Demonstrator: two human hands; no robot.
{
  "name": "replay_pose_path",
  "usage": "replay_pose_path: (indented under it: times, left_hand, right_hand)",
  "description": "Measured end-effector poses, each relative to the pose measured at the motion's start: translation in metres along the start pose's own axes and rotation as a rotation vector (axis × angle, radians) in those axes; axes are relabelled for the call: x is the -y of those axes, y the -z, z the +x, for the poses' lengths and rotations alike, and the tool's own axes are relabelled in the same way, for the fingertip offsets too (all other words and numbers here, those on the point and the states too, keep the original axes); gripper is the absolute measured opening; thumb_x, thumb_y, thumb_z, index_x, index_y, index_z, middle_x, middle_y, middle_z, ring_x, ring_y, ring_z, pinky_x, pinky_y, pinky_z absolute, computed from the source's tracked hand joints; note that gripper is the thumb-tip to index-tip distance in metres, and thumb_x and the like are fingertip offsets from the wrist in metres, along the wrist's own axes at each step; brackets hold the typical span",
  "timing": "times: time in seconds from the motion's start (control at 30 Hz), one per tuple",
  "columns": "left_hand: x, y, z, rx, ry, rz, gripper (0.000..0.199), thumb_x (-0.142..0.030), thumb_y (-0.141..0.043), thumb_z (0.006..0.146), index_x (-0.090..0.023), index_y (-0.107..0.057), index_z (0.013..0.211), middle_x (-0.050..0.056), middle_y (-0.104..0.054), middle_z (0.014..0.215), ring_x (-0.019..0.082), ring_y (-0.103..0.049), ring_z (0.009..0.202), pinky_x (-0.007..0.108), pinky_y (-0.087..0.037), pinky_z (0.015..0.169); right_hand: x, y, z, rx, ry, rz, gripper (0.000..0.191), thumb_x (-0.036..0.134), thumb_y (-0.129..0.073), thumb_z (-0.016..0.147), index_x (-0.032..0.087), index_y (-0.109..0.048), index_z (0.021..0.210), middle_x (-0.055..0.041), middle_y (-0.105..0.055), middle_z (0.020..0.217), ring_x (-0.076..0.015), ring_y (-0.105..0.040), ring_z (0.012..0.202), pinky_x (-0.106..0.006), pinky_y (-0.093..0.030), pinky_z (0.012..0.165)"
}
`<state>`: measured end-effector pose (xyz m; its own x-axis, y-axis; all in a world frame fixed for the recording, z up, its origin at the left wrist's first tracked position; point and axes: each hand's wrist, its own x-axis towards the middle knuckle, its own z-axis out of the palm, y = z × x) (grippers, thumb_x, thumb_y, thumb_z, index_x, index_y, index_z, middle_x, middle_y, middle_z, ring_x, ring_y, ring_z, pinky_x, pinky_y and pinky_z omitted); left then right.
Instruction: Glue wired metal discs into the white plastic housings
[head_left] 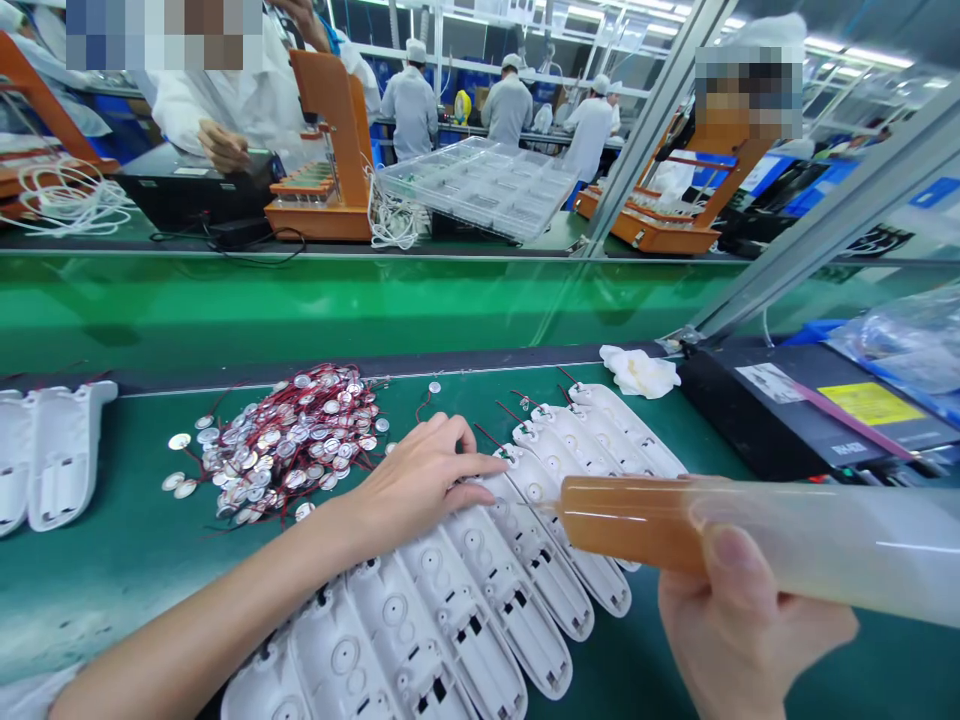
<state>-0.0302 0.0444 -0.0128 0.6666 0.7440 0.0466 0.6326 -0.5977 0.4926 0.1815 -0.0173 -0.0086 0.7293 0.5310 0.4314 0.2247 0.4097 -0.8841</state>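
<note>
The left hand (427,465) reaches in over a row of white plastic shells (450,590), its index finger and thumb stretched out to the right with a small gap between their tips, the other fingers curled; the fingertips are at the far end of one shell, and whether they pinch anything small cannot be told. The right hand (750,610) is wrapped around a large translucent tube (637,515) with amber contents towards its tip. The tube lies level, its thin nozzle pointing left over the shells, just right of the left thumb; whether it touches them is unclear. The shells sit side by side on the green bench (150,580), in a row running from near left to far right, with thin red wires sticking out at the far ends of several. Left of the row is a heap of silvery discs (292,430) with red wires, and at the far left are more white shells (64,450). Beyond the row's far right end lies a crumpled white tissue (639,372), and further right a black box (757,400) with a yellow label. Across a green strip (375,300), a clear compartmented tray (480,185) rests between two orange fixtures (341,130), and people in white workwear stand beyond.
</note>
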Motion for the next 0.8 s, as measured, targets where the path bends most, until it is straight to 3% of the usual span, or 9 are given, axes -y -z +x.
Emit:
replay_pose_path:
  times: [0.23, 0.53, 0.8]
  left_hand:
    - [0.004, 0.003, -0.002, -0.03, -0.025, -0.026, 0.03, -0.029, -0.062, 0.081, -0.029, -0.062, 0.111, 0.004, -0.049, 0.092, 0.018, -0.045, 0.085, 0.032, -0.039, 0.075]
    - [0.003, 0.002, -0.002, -0.026, -0.019, -0.024, 0.029, -0.03, -0.061, 0.081, -0.028, -0.062, 0.11, 0.004, -0.049, 0.092, 0.018, -0.044, 0.085, 0.033, -0.04, 0.075]
    - [0.004, 0.001, -0.002, -0.017, -0.003, -0.025, 0.029, -0.031, -0.062, 0.081, -0.03, -0.062, 0.11, 0.003, -0.05, 0.092, 0.018, -0.045, 0.085, 0.033, -0.04, 0.075]
  right_hand:
    - [-0.012, 0.004, -0.009, 0.259, 0.243, -0.172, 0.019, 0.025, -0.072, 0.065, 0.014, -0.065, 0.079, -0.0072, -0.065, 0.077, -0.0186, -0.061, 0.068, -0.032, -0.051, 0.063]
    - [-0.002, -0.003, -0.009, 0.23, 0.382, -0.421, 0.029, 0.04, -0.069, 0.067, 0.013, -0.06, 0.063, -0.0079, -0.062, 0.055, -0.0178, -0.058, 0.046, -0.027, -0.047, 0.041]
    - [-0.005, 0.0, -0.009, 0.29, 0.301, -0.325, 0.026, 0.036, -0.071, 0.067, 0.011, -0.062, 0.071, -0.0093, -0.065, 0.063, -0.0175, -0.06, 0.052, -0.026, -0.049, 0.046]
